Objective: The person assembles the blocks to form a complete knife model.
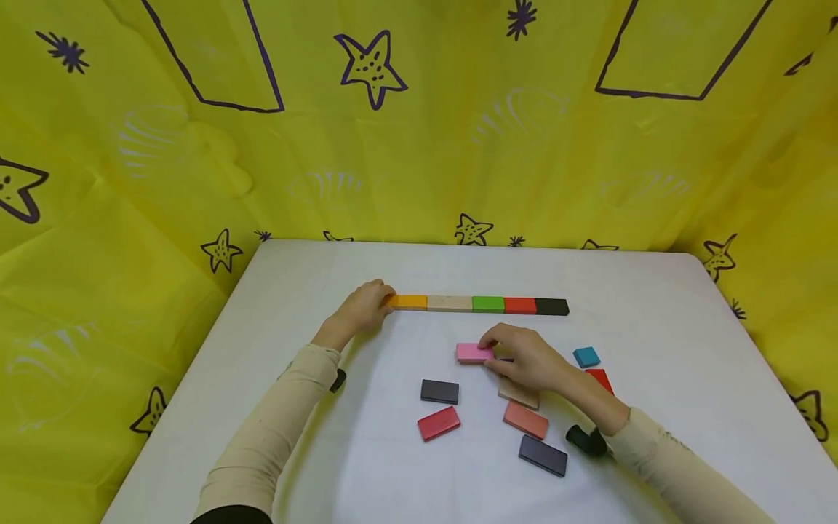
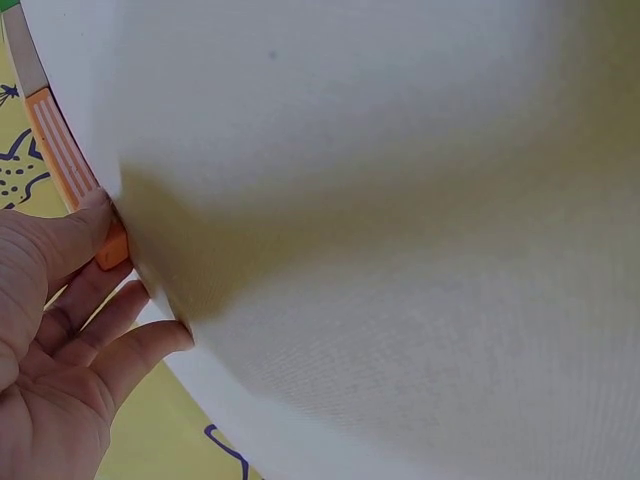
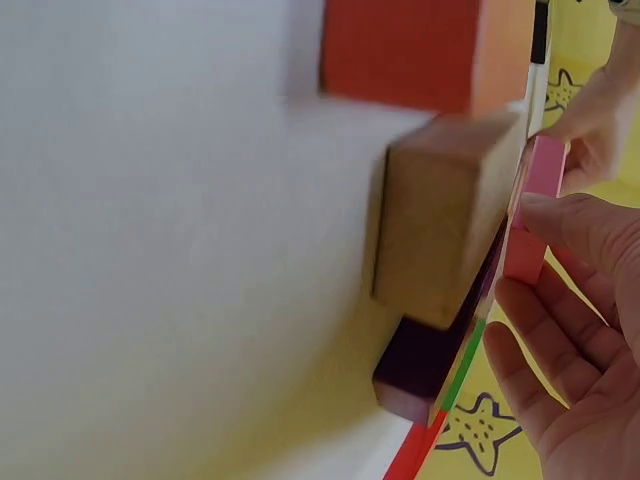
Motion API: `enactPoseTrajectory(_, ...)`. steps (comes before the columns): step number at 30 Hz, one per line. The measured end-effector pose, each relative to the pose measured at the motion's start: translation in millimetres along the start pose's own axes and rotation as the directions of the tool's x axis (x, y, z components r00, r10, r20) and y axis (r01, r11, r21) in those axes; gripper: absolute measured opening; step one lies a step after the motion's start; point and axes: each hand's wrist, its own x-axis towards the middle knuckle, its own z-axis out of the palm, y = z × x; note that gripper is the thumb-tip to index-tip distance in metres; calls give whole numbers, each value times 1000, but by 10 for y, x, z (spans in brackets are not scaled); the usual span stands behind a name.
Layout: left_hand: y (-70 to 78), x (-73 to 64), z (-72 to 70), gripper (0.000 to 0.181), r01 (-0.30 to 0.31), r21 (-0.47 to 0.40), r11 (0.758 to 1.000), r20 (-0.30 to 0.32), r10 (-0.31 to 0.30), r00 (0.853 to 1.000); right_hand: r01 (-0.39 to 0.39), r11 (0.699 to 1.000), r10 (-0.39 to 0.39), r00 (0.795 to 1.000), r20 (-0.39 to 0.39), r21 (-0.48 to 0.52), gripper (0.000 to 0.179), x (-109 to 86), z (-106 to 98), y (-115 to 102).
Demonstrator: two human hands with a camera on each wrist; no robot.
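My left hand (image 1: 362,307) pinches the left end of an orange block (image 1: 411,302) between thumb and fingers. That block begins a straight row, followed rightward by a plain wooden block (image 1: 449,303), a green block (image 1: 488,305), a red block (image 1: 520,306) and a black block (image 1: 552,307). In front of the row, my right hand (image 1: 533,360) grips a pink block (image 1: 473,354) by its right end. The right wrist view shows the thumb on one face of this pink block (image 3: 526,255), with the fingers behind. Below that hand lies a purple block (image 3: 415,365), mostly hidden in the head view.
Nearer me lie a wooden block (image 1: 519,393), a salmon block (image 1: 526,420), two dark blocks (image 1: 440,391) and a crimson block (image 1: 439,423). A blue block (image 1: 586,356) and a partly covered red block (image 1: 600,379) sit beside the right forearm. Yellow cloth (image 1: 419,160) hangs behind the white table (image 1: 314,269).
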Motion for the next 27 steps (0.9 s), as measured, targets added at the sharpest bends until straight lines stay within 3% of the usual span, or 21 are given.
enactPoseTrajectory(12, -22, -7, -10, 29, 13, -6, 1000, 5, -13, 1000, -13, 1000, 14, 999, -50, 13, 24, 243, -65, 100)
enactPoseTrajectory(27, -1, 2, -6, 26, -9, -20, 1000, -7, 9, 1000, -114, 990, 114, 993, -4, -84, 22, 463, -77, 148)
